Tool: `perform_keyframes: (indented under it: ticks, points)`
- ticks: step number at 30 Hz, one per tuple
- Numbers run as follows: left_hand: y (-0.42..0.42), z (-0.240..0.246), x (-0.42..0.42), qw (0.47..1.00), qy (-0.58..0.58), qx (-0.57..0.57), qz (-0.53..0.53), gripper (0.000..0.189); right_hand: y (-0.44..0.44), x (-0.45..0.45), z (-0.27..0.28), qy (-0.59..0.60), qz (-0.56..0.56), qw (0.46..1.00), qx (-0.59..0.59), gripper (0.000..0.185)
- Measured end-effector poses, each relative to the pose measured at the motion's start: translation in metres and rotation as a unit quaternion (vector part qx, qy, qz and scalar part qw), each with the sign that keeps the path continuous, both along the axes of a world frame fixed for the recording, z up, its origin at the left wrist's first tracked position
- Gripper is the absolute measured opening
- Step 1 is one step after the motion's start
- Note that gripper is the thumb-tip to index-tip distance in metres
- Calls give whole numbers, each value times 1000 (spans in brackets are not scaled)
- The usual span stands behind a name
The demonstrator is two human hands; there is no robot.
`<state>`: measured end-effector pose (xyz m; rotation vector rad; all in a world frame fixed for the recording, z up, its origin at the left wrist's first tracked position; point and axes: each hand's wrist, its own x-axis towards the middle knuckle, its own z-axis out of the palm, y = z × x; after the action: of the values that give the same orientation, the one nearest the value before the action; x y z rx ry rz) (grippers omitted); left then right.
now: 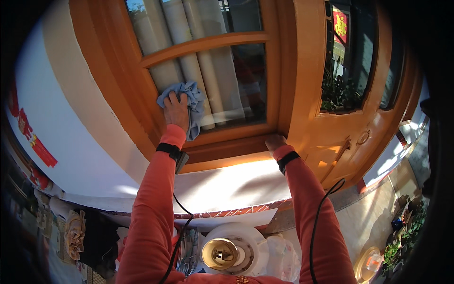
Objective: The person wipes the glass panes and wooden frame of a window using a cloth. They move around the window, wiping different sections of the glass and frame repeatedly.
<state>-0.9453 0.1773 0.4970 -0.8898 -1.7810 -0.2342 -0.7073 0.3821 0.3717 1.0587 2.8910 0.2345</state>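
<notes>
My left hand (176, 110) presses a crumpled blue cloth (195, 103) against the lower left part of a window pane (227, 81), its fingers spread over the fabric. The pane sits in an orange-brown wooden window frame (204, 46), and pale upright folds, seemingly a curtain, show behind the glass. My right hand (275, 142) rests at the lower right corner of the frame, by the wooden sill. Its fingers look curled, but their tips are hidden, so what they grip is unclear. Both wrists wear black straps, and a dark device sits at the left one.
To the right stands a wooden door (330, 138) with glass and a ring handle. A white sill ledge (230, 184) runs below the window. Nearer me are a gold-coloured round container (219, 253) and a plastic bag (282, 257). Thin black cables hang by both arms; potted plants (392, 252) stand lower right.
</notes>
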Motion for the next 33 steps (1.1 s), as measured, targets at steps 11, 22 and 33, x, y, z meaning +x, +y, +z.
perform_keyframes:
  ticks: [11, 22, 33]
  points:
    - [-34, -17, -11, 984, -45, -114, -127, 38, 2, -2, 1, 8, -15, 999, -29, 21]
    - [76, 73, 34, 930, -37, 277, -238, 52, 9, -2, -4, 55, 8, 998, -29, 16]
    - [161, 145, 100, 931, 85, 112, -337, 50, 7, 0, 0, 48, 4, 998, -42, 17]
